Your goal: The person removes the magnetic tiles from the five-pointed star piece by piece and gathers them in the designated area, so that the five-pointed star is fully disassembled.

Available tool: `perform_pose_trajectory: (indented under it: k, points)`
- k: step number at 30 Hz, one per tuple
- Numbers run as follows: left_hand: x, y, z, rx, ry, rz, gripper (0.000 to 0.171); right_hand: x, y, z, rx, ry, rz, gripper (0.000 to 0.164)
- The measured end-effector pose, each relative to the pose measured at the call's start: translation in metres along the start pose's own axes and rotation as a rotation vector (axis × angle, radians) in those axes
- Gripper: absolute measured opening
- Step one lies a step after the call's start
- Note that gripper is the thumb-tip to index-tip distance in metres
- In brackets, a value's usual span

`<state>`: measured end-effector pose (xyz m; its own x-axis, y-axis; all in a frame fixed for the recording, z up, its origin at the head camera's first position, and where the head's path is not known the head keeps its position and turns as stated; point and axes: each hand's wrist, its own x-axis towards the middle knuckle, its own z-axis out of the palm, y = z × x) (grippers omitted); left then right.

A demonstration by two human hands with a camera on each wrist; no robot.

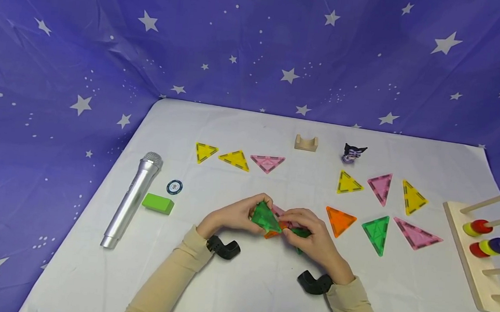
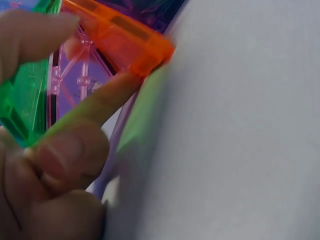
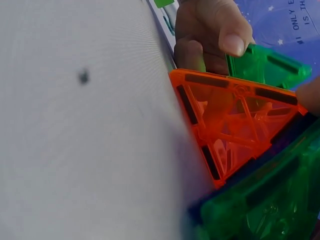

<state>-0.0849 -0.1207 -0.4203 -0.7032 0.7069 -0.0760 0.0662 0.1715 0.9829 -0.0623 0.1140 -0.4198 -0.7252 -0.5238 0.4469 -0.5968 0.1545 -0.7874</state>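
Observation:
At the table's near middle, my left hand (image 1: 242, 216) grips a green triangular magnetic tile (image 1: 265, 217) between thumb and fingers. Against it stand an orange triangular tile (image 3: 206, 80) and a pink one (image 2: 83, 82), leaning together in a cluster. One finger of that hand lies along the orange tile's corner in the left wrist view. From the other side, my right hand (image 1: 316, 232) pinches at the cluster's edge, fingertips right at the pink and orange tiles. A second green tile (image 3: 272, 197) sits under the right palm, partly hidden by it.
Loose triangular tiles lie farther back, including a pink one (image 1: 267, 163), and to the right, including an orange one (image 1: 340, 221). On the left are a silver microphone (image 1: 132, 201), a green block (image 1: 157, 203) and a chip (image 1: 174, 187). A wooden peg rack (image 1: 465, 258) stands far right.

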Motion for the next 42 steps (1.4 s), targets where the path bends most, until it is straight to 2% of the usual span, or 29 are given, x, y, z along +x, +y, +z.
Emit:
perform_pose_trajectory:
  k: [4, 6, 8, 10, 12, 15, 17, 21, 25, 27, 29, 32, 34, 38, 42]
  points:
    - [-0.001, -0.006, -0.003, -0.039, -0.017, -0.003, 0.047, 0.005, -0.016, -0.003, 0.006, 0.009, 0.008, 0.029]
    - [-0.004, -0.006, -0.006, -0.016, 0.008, 0.001, 0.048, 0.007, -0.020, -0.004, 0.002, 0.005, 0.027, 0.029]
    - [-0.007, -0.005, -0.012, 0.039, 0.073, 0.006, 0.048, 0.007, -0.023, -0.004, 0.002, 0.006, 0.043, 0.028]
    - [-0.010, -0.005, -0.020, 0.123, 0.170, -0.005, 0.049, 0.008, -0.024, -0.004, 0.002, 0.010, 0.059, 0.028]
    - [-0.013, -0.005, -0.029, 0.220, 0.277, -0.044, 0.049, 0.008, -0.024, -0.005, 0.004, 0.017, 0.076, 0.027]
    - [-0.015, -0.005, -0.040, 0.332, 0.368, -0.130, 0.049, 0.007, -0.024, -0.004, 0.011, 0.021, 0.100, 0.025]
    - [-0.016, -0.004, -0.045, 0.394, 0.383, -0.194, 0.050, 0.007, -0.025, -0.004, 0.011, 0.019, 0.111, 0.025]
    - [-0.018, 0.000, -0.049, 0.488, 0.366, -0.309, 0.054, 0.006, -0.026, -0.004, 0.007, 0.018, 0.119, 0.024]
    - [-0.020, 0.004, -0.049, 0.498, 0.344, -0.386, 0.058, 0.007, -0.027, -0.005, 0.000, 0.018, 0.117, 0.024]
    - [-0.021, 0.007, -0.048, 0.468, 0.337, -0.358, 0.059, 0.007, -0.026, -0.006, 0.002, 0.018, 0.119, 0.024]
    - [-0.020, 0.008, -0.044, 0.385, 0.313, -0.279, 0.057, 0.007, -0.025, -0.006, -0.002, 0.023, 0.114, 0.024]
    - [-0.012, 0.011, -0.033, 0.233, 0.234, -0.143, 0.053, 0.004, -0.016, -0.006, -0.005, 0.033, 0.096, 0.025]
    - [-0.004, 0.011, -0.023, 0.129, 0.166, -0.082, 0.051, 0.000, -0.007, -0.005, -0.005, 0.037, 0.084, 0.026]
    - [0.013, 0.006, -0.005, 0.027, 0.079, -0.032, 0.046, -0.005, 0.009, -0.002, 0.005, 0.032, 0.074, 0.028]
    - [0.023, 0.000, 0.004, -0.005, 0.064, -0.038, 0.032, -0.007, 0.012, -0.001, 0.016, 0.027, 0.071, 0.027]
